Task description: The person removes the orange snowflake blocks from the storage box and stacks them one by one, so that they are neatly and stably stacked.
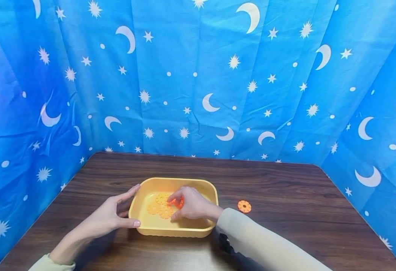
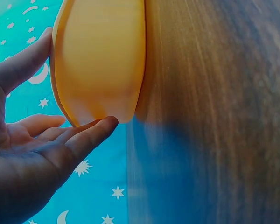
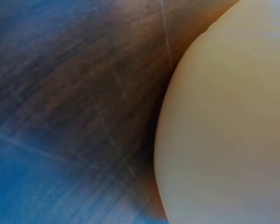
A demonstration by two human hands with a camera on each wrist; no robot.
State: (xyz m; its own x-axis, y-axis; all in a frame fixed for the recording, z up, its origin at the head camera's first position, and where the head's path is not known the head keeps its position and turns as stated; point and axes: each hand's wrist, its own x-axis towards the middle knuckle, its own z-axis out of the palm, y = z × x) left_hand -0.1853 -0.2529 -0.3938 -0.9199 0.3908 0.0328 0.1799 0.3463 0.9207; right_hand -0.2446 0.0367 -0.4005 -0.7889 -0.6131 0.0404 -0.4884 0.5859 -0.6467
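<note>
A yellow plastic basin (image 1: 171, 231) stands on the table in the head view. My left hand (image 1: 111, 212) holds its left end, thumb at the near corner and fingers at the far one; the left wrist view shows this hand (image 2: 42, 140) against the basin wall (image 2: 100, 56). My right hand (image 1: 192, 203) reaches inside, with red-orange notched discs (image 1: 181, 202) between its curled fingers and thumb; their number is hidden. Lighter orange notched discs (image 1: 165, 212) lie on the basin floor left of it. The right wrist view shows only the basin's outer wall (image 3: 224, 121) and table.
One orange notched disc (image 1: 244, 206) lies on the dark wooden table (image 1: 286, 195), right of the basin. Blue cloth (image 1: 184, 75) with moons and stars hangs behind the table and along both sides. Something black (image 1: 226, 242) shows under the right sleeve.
</note>
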